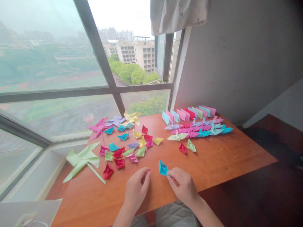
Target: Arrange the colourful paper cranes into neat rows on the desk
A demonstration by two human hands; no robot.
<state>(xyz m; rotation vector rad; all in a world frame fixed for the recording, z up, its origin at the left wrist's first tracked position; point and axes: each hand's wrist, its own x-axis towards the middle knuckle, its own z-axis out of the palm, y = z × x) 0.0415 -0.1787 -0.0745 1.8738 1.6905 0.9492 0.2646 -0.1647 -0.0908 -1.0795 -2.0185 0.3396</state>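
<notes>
A blue folded paper boat (163, 168) is pinched at its right end between the thumb and fingers of my right hand (183, 184), low over the front of the wooden table (156, 195). My left hand (137, 186) is to the left of the boat and apart from it, its fingers curled and its thumb close to the fingertips, with nothing visible between them. Beyond my hands lie a red paper boat (182, 148) and a light green boat (191, 146), side by side.
Many coloured boats (119, 163) cover the table's left half, beside a green pinwheel (82, 159) and a pink pinwheel (98, 126). Rows of paper cranes (199, 129) and standing folded papers (187, 114) fill the back right. Windows (113, 90) rise behind.
</notes>
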